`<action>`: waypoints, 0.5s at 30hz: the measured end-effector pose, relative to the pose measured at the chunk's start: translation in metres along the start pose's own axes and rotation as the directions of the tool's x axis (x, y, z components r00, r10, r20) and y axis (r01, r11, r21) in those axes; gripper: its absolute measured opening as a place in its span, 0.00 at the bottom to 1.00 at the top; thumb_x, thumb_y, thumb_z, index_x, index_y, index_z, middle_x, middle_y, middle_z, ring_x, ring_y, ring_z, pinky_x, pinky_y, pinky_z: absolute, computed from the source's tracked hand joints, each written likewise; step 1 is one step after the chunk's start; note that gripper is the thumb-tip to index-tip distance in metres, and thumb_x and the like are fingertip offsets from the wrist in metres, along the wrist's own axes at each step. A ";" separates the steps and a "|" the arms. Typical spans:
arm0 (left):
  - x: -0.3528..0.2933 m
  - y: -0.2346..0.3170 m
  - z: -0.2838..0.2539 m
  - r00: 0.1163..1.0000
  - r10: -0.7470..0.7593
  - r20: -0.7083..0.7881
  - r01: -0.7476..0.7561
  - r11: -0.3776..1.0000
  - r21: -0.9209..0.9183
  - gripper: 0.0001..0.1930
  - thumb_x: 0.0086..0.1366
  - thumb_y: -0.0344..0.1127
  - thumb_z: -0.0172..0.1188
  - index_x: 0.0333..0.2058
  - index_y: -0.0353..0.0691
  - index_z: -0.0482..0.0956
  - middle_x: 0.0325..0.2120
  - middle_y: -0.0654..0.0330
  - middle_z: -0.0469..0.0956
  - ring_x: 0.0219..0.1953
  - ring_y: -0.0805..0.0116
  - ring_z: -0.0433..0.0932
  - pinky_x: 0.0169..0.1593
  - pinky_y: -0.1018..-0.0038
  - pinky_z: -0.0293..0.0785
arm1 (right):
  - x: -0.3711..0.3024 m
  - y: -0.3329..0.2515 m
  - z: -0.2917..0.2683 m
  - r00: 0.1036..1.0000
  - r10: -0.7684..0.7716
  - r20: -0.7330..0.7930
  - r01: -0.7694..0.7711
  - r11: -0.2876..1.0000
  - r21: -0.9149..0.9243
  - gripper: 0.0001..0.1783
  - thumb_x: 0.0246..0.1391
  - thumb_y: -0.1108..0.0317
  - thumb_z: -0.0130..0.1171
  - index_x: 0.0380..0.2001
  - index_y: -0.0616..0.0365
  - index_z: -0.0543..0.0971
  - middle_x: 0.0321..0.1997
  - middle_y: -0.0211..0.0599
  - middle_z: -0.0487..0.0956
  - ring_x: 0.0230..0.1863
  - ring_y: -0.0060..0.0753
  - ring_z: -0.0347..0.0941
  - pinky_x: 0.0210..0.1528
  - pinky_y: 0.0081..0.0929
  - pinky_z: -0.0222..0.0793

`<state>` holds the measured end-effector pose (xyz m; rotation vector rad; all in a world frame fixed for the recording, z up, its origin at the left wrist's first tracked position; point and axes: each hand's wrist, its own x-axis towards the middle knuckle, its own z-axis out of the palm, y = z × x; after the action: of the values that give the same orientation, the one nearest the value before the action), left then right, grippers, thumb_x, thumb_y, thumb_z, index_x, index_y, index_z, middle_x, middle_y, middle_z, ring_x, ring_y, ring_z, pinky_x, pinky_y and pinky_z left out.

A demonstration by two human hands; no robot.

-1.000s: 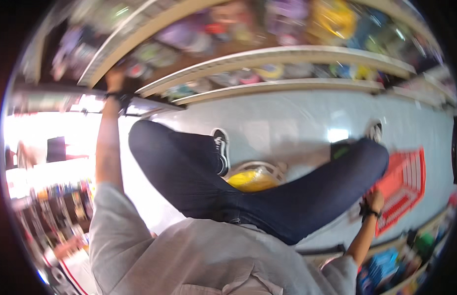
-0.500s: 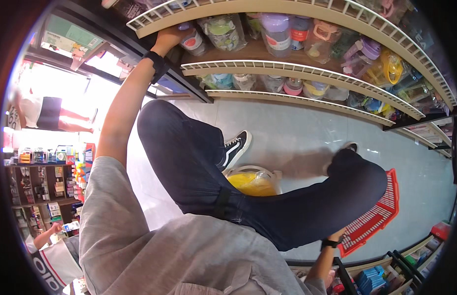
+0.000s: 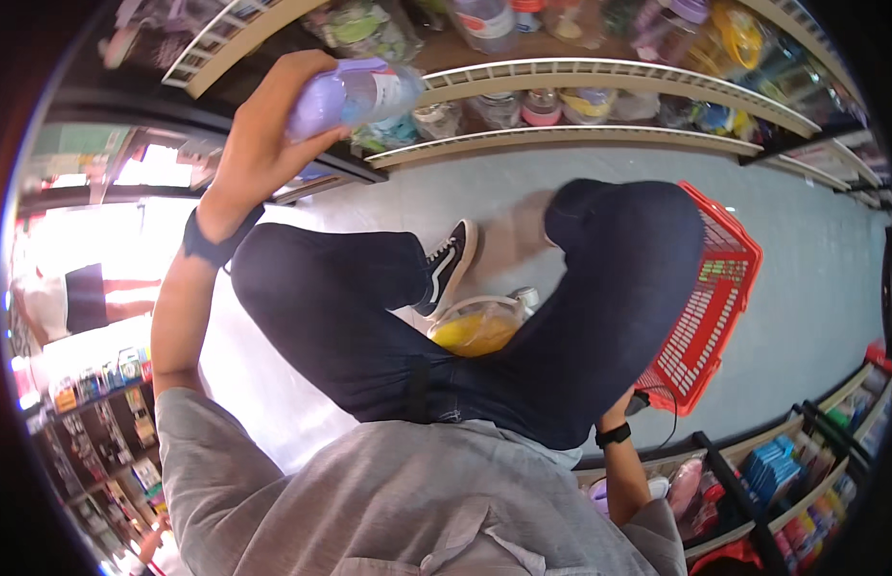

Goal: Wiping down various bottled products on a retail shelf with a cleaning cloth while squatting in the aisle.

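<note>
My left hand [image 3: 259, 144] is closed around a bottle with a lilac cap and a clear body [image 3: 383, 91]. The bottle lies sideways in front of the shelves, its cap end in my palm. My right hand [image 3: 615, 415] is low beside my right knee, close to the red shopping basket [image 3: 729, 307]. Its fingers are hidden behind my leg; a dark item with a thin cord [image 3: 640, 402] shows next to it. Between my legs, a rounded yellow item in clear covering [image 3: 476, 331] is on the floor, partly covered by my thigh.
Bottles and cups fill the wire-edged shelves [image 3: 599, 75] ahead. Behind me at the right runs another shelf with packaged goods [image 3: 772, 466]. At the left stand a further goods rack [image 3: 100, 432] and a person in dark shorts [image 3: 86, 300]. Grey tiled floor [image 3: 801, 250] surrounds my feet.
My left hand has come off the shelf, back toward me, with the lilac-capped bottle in it. My right knee has shifted left, and more of the red basket shows.
</note>
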<state>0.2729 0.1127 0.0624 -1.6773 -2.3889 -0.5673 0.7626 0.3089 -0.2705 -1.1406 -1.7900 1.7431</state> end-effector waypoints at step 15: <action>0.032 0.079 0.020 0.970 -0.183 -0.162 0.068 0.836 -0.544 0.38 0.38 0.32 0.76 0.52 0.37 0.71 0.48 0.57 0.74 0.53 0.64 0.73 0.57 0.70 0.68 | 0.065 -0.236 -0.083 0.942 -0.120 -0.312 -0.032 0.896 -0.442 0.17 0.59 0.62 0.56 0.44 0.66 0.78 0.37 0.40 0.81 0.39 0.30 0.77 0.45 0.29 0.71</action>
<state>0.3364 0.1715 0.0719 -1.5334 -2.3268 -1.4754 0.7221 0.4366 -0.0491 -1.4531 -2.0221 1.0502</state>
